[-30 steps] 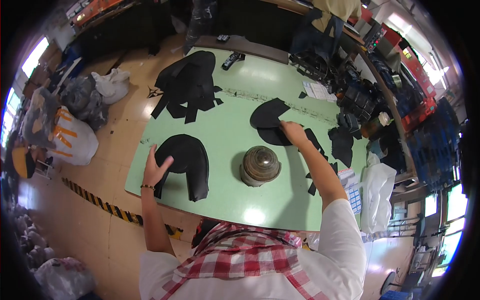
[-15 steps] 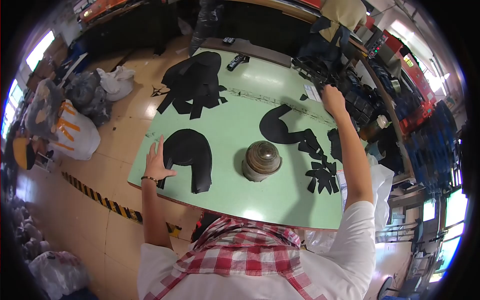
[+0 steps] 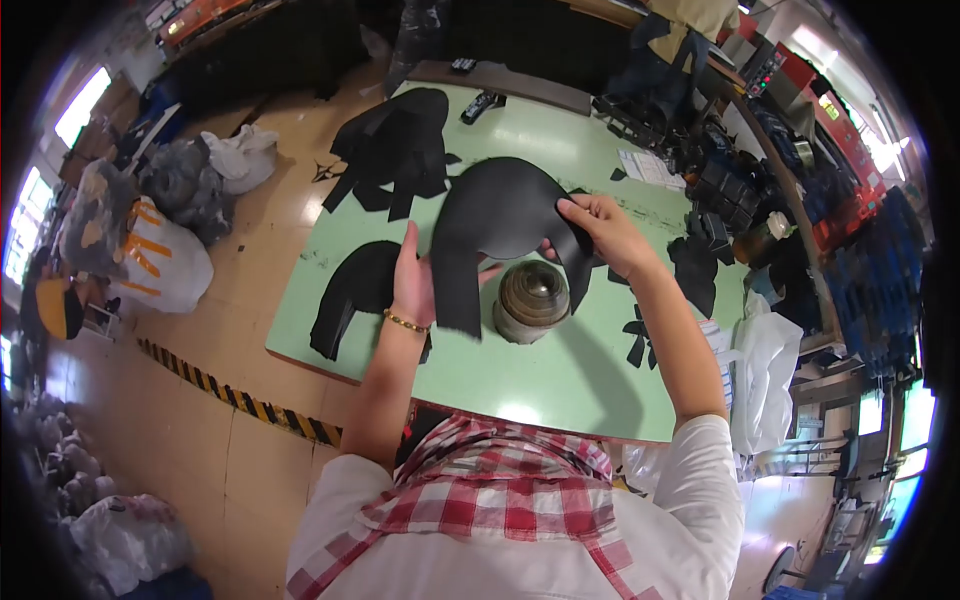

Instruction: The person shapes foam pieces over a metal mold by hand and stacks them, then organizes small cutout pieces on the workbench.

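Observation:
A black U-shaped piece of leather-like sheet [image 3: 500, 205] is raised above the green table, its arch at the top and its two legs hanging down. My right hand [image 3: 608, 232] pinches its right side, thumb in front. Beside its left leg my left hand [image 3: 412, 285] is open, thumb up and apart, with fingers reaching behind the leg. Just below the arch stands a domed metal weight [image 3: 532, 300]. Left of my left hand, similar black curved pieces [image 3: 350, 290] lie on the table, partly covered by my wrist.
A larger pile of black pieces [image 3: 390, 145] lies at the table's far left. Black scraps [image 3: 695, 270] and a paper sheet [image 3: 650, 168] are on the right. A knife-like black tool [image 3: 482, 106] lies at the back. A person [image 3: 680, 40] stands beyond the far right corner.
My right hand has come back from the far right of the table and now holds up the U-shaped piece. My left hand has left the left-hand pieces and moved right, beside it.

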`<action>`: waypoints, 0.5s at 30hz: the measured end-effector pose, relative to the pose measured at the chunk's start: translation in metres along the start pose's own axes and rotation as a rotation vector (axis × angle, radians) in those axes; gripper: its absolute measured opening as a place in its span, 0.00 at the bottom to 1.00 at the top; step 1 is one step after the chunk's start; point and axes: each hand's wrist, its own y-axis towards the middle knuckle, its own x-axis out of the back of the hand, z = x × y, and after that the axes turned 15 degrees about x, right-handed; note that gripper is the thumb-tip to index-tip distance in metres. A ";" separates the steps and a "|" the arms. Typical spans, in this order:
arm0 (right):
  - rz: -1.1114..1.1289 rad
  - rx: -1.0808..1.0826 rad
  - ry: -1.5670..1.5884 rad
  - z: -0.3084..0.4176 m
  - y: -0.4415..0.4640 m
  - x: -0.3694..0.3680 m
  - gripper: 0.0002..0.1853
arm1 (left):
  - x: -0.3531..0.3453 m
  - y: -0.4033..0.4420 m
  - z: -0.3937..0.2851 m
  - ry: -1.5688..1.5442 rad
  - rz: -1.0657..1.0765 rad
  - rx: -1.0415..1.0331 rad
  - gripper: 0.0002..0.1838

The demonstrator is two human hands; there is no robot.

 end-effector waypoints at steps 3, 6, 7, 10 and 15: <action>-0.057 0.046 -0.191 -0.031 -0.014 0.016 0.16 | -0.013 0.001 0.003 0.086 -0.021 0.040 0.46; -0.201 0.113 -0.253 -0.058 -0.026 0.009 0.18 | -0.023 -0.004 0.004 0.207 -0.046 0.076 0.40; -0.245 0.188 -0.330 -0.077 -0.026 0.010 0.18 | -0.025 -0.003 0.004 0.257 -0.053 0.089 0.38; -0.436 0.360 -0.419 -0.101 -0.028 -0.004 0.20 | -0.021 0.004 0.018 0.917 -0.482 -0.180 0.26; -0.666 0.378 -0.512 -0.110 -0.034 -0.031 0.23 | 0.018 0.023 0.031 1.371 -0.932 -0.648 0.20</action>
